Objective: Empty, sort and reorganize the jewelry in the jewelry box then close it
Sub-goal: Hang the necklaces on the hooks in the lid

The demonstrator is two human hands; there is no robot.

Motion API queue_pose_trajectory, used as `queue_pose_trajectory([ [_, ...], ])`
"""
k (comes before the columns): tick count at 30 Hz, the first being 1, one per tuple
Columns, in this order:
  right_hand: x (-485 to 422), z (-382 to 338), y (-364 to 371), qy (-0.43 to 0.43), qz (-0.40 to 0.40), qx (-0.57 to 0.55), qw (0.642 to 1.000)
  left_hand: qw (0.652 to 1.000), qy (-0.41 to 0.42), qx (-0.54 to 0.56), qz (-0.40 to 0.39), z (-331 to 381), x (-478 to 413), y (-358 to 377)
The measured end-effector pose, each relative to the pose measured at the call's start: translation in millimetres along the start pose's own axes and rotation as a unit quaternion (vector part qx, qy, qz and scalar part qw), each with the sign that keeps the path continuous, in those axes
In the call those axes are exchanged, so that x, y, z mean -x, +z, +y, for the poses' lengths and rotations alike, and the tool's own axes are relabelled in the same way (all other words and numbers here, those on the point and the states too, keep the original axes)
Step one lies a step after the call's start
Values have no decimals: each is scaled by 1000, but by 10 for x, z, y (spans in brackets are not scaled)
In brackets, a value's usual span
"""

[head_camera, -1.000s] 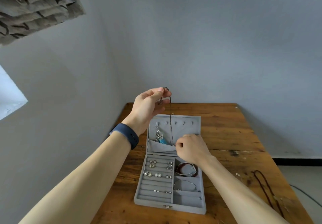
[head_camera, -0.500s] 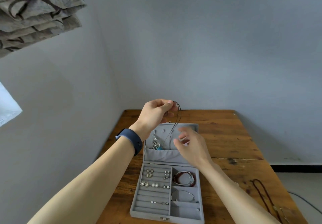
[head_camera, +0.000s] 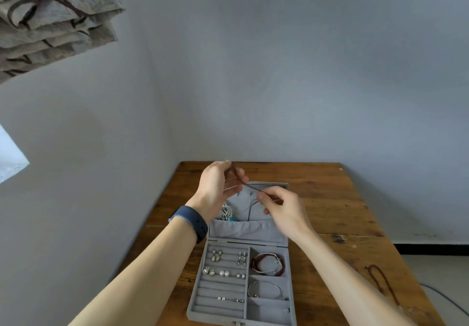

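My left hand (head_camera: 218,186) and right hand (head_camera: 281,211) both pinch the dark cord necklace (head_camera: 250,187) — hold it taut, hang it inside the box lid (head_camera: 243,228), clear of the silver pendant (head_camera: 226,212).

Both forearms reach forward, left grip (head_camera: 217,186) and right grip (head_camera: 283,211) raised close together, pinching.

Grey jewelry box (head_camera: 218,308), brown wooden table (head_camera: 330,198), navy wristband (head_camera: 190,221), red bracelet (head_camera: 256,262).
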State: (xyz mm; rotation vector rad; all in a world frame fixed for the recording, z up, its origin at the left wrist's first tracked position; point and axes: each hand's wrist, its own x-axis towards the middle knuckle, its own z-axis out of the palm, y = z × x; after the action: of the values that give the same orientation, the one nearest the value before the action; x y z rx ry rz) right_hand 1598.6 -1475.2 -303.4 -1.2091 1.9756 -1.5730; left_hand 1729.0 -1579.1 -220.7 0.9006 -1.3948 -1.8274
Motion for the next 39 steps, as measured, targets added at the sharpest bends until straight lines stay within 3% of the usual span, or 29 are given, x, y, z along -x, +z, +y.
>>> queue_pose_trajectory([
  [3,-4,120,-5,6,-11,32,999,964,72,-258,13,-287,-12,-80],
  [8,-37,175,4,7,12,76,997,823,193,-533,-42,-608,-45,-64],
  [12,-21,158,5,-45,26,204,978,784,230,-576,-7,-767,-34,43],
  [16,3,212,1,-90,3,298,950,745,216,-631,3,-897,-22,22],
  [20,29,250,-25,-117,-21,347,930,656,217,-723,0,-958,7,-14],
  [24,32,264,-91,-126,-17,363,923,598,209,-773,-1,-965,11,-12],
  [26,23,257,-118,-130,-5,351,927,595,209,-776,9,-964,10,14],
  [31,-21,192,-110,-133,-17,333,933,662,271,-698,15,-919,-9,95],
  [39,-25,202,-115,-114,-46,276,953,741,246,-625,13,-800,-126,4],
])
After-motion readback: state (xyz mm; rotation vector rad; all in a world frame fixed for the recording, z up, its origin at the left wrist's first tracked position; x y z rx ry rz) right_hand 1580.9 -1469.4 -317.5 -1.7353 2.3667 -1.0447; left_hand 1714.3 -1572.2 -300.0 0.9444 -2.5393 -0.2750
